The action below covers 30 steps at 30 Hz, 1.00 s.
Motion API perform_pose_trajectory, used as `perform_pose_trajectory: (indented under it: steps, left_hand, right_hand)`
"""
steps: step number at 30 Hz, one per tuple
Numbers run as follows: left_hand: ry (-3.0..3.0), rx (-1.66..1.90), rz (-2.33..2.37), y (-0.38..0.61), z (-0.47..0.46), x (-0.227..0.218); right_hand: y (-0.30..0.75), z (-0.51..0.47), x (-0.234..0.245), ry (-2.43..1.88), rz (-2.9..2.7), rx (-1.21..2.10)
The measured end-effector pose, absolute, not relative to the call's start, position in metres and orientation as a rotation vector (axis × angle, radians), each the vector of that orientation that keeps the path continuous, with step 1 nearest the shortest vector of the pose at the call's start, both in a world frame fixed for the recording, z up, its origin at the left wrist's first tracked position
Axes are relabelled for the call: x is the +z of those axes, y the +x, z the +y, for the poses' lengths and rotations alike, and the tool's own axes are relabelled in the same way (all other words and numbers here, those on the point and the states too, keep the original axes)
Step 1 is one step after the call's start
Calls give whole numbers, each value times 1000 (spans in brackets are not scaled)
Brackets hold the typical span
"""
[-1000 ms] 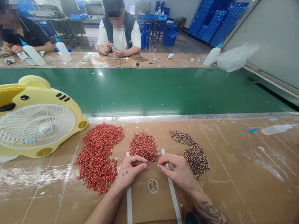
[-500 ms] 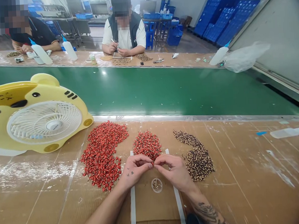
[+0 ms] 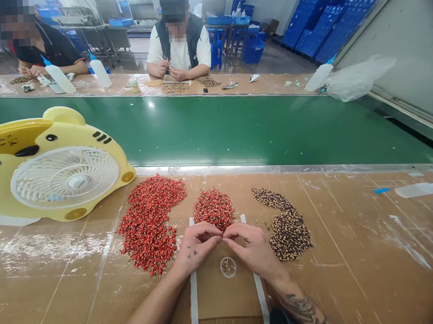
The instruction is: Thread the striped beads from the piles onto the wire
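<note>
My left hand [image 3: 197, 247] and my right hand [image 3: 253, 249] meet above a cardboard sheet [image 3: 227, 297], their fingertips pinching a tiny reddish piece [image 3: 222, 235] that is mostly hidden. Just beyond my fingers lies a small heap of red striped beads [image 3: 213, 209]. A larger red heap [image 3: 147, 223] spreads to the left of my left hand, and a brown speckled heap of beads [image 3: 288, 235] lies right of my right hand. Below my hands stands a small clear round cup [image 3: 228, 267] holding something thin.
A yellow animal-shaped desk fan [image 3: 65, 177] stands at the left. A green conveyor belt [image 3: 215, 133] runs beyond the bench. Across it, two co-workers [image 3: 177, 38] sit at another bench with bottles and beads. Blue crates [image 3: 332, 25] are stacked behind them.
My hands have come together, with my right fingertips now against my left ones on the small piece. The view has shifted slightly, so the scene sits a little further right.
</note>
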<state>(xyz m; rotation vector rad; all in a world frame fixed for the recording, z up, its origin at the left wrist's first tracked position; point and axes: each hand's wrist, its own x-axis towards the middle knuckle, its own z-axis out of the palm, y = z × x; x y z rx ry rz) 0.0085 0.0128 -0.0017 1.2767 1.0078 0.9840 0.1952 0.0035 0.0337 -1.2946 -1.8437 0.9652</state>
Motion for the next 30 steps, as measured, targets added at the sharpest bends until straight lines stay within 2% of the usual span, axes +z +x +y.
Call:
perform_pose_trajectory:
  steps: [12,30]
  left_hand:
    - [1262,1014,984,5,14,4]
    - [1116,1023,1077,9,8,-1]
  right_hand:
    - [198,7,26,-1287,-1576,1279]
    - [200,15,28,-1309,-1603,1395]
